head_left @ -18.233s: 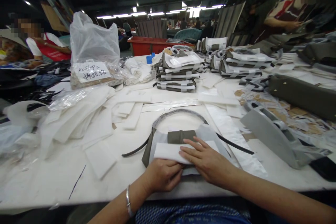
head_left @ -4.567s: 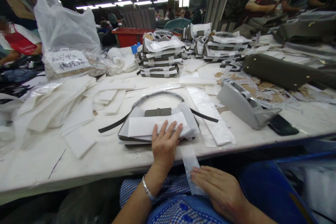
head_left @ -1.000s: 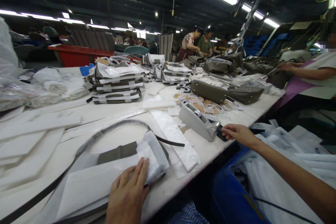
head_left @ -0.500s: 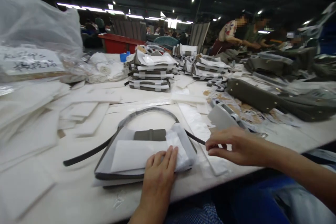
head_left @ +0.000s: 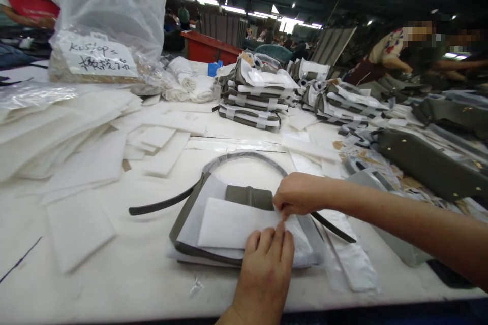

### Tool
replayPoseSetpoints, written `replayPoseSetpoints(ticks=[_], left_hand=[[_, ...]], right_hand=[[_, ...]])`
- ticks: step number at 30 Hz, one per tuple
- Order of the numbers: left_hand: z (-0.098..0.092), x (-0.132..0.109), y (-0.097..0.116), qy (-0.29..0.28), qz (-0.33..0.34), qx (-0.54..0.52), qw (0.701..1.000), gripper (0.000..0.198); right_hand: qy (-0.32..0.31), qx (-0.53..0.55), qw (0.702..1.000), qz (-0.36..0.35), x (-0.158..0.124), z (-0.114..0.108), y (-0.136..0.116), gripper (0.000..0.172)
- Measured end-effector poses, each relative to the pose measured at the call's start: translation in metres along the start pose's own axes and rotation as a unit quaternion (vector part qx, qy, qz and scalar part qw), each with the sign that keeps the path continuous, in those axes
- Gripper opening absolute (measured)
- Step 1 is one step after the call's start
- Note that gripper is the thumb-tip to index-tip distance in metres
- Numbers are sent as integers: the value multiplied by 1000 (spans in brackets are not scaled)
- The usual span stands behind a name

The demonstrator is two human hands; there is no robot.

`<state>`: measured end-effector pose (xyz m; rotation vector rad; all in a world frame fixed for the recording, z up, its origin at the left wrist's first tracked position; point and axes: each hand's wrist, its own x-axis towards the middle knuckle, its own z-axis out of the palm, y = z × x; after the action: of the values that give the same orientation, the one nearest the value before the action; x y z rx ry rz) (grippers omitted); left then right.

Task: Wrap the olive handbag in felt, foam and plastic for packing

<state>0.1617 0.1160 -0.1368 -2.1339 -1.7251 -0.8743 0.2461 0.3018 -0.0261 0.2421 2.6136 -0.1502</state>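
Note:
A dark olive handbag (head_left: 186,208) lies flat on the table in front of me, partly covered by thin white wrapping. A folded white foam sheet (head_left: 221,226) rests across its front, below an olive flap (head_left: 247,197). My left hand (head_left: 269,264) lies on the sheet's right part, fingers stretched forward. Closed in a pinch, my right hand (head_left: 299,194) is at the sheet's upper right edge, its fingertips close to my left fingers. What it pinches is hidden. The bag's handle (head_left: 244,156), wrapped in clear film, arches behind, and a dark strap (head_left: 162,204) sticks out left.
White foam sheets (head_left: 80,162) are spread at left, near a labelled plastic bag (head_left: 110,15). Stacked wrapped bags (head_left: 259,94) stand behind. Olive bags (head_left: 423,162) and a grey piece (head_left: 396,233) lie at right. Co-workers, one in a patterned top (head_left: 387,48), are in the background.
My right hand has moved left from beside the bag onto the white sheet's upper edge. My left hand stays on the sheet. The view has turned left, so things appear further right.

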Motion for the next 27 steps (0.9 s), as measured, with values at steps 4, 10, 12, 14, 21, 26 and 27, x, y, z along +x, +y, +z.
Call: replayPoseSetpoints(ticks=[4, 10, 12, 14, 21, 26, 27], left_hand=[[2, -1, 1, 4, -3, -8, 1000, 24], [-1, 1, 0, 13, -1, -9, 1000, 26], [-1, 1, -1, 15, -1, -10, 1000, 27], [1, 0, -3, 20, 1, -7, 1000, 28], [9, -5, -7, 40, 26, 1, 999, 27], [14, -7, -8, 43, 29, -2, 999, 29], [15, -7, -8, 45, 30, 0, 999, 29]], right_hand=[[-45, -65, 997, 17, 16, -4, -1, 13], [-78, -55, 995, 14, 32, -9, 10, 31], [-59, -29, 998, 5, 34, -7, 20, 33], [-36, 14, 999, 0, 37, -5, 32, 33], [-42, 294, 955, 16, 40, 11, 66, 42], [-18, 309, 951, 13, 34, 20, 71, 42], [-6, 304, 953, 14, 32, 22, 71, 41]])
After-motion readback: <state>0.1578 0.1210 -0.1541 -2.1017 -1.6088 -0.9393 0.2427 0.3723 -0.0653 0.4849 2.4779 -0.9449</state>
